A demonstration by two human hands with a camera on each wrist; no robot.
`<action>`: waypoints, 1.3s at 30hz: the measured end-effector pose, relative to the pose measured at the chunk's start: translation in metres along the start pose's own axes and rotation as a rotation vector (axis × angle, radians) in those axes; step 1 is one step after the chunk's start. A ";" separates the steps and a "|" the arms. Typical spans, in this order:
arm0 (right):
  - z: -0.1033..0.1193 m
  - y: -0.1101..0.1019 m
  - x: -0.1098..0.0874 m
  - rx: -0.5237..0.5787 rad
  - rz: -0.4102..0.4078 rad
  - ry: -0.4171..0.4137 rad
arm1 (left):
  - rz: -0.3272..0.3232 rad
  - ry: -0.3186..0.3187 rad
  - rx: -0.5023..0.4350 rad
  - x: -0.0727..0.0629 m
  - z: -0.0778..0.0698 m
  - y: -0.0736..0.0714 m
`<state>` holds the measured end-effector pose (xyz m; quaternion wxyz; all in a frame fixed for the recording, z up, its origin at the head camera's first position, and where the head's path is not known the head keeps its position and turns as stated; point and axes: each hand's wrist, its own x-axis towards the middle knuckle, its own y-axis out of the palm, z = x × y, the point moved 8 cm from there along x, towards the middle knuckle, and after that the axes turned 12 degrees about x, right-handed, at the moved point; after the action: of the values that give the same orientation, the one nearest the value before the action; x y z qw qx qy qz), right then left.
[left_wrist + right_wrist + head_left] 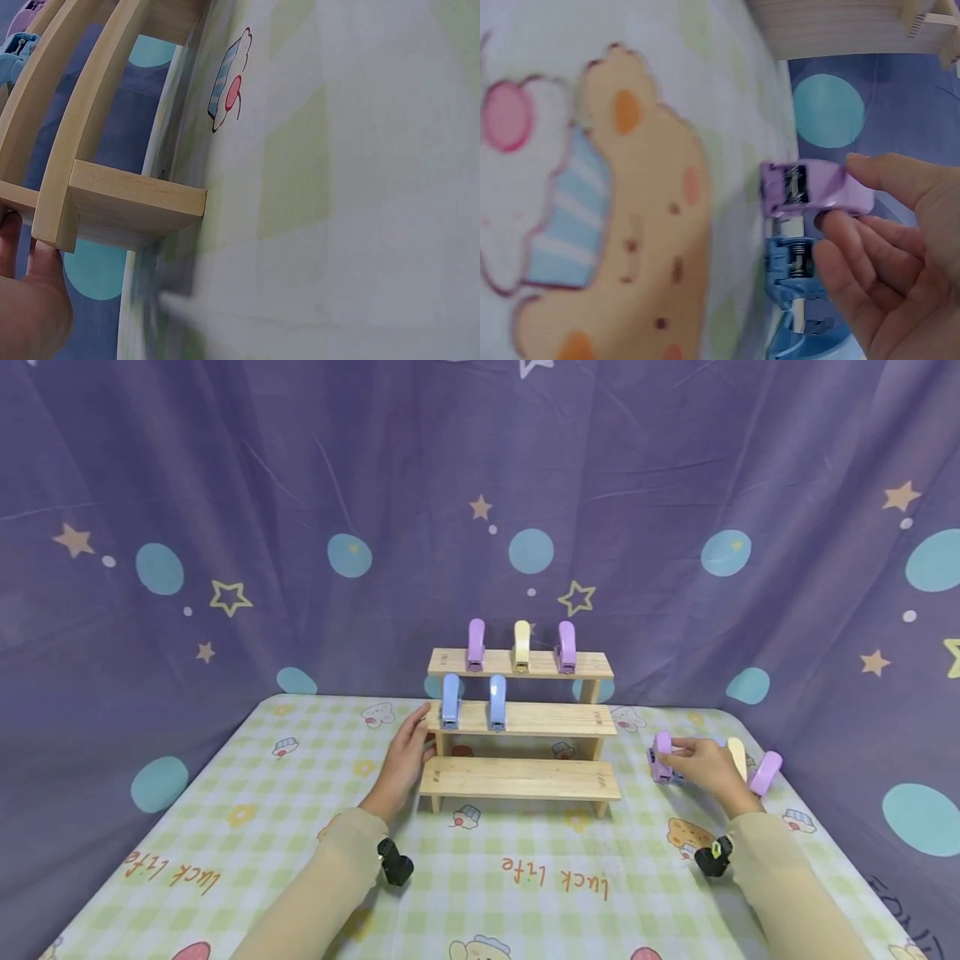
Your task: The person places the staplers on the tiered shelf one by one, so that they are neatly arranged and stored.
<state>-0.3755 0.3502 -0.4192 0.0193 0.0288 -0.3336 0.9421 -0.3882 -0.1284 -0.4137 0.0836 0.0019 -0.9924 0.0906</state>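
Observation:
My right hand [705,764] pinches a purple hole punch [661,758] between thumb and fingers, at the right of the table. In the right wrist view its black spring faces the camera, and a blue hole punch [791,264] stands right beside it. My left hand [406,760] holds the left end of a three-tier wooden shelf [517,777] at the middle board, thumb and fingers at its edge. A purple punch [476,645], a yellow punch [522,646] and another purple punch [566,647] stand on the top board. Two blue punches, the left one [451,702] nearest my hand, stand on the middle board.
Beyond my right hand are a yellow punch [737,756] and a tilted purple punch [766,773]. A green-checked tablecloth [300,827] with printed figures covers the table. A purple curtain [420,460] hangs behind and at both sides.

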 end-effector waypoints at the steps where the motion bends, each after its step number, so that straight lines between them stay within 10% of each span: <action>1: -0.001 0.001 0.000 0.005 0.002 0.004 | 0.000 0.009 0.002 0.000 0.000 0.000; 18: -0.001 0.021 -0.005 0.116 0.029 0.054 | -0.002 0.026 0.027 -0.001 -0.002 -0.001; 39: 0.016 0.018 -0.014 0.002 -0.016 0.017 | 0.029 0.007 0.012 -0.001 -0.001 0.001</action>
<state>-0.3622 0.3261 -0.4194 0.0297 0.0233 -0.3321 0.9425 -0.3867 -0.1273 -0.4127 0.0859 -0.0123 -0.9914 0.0976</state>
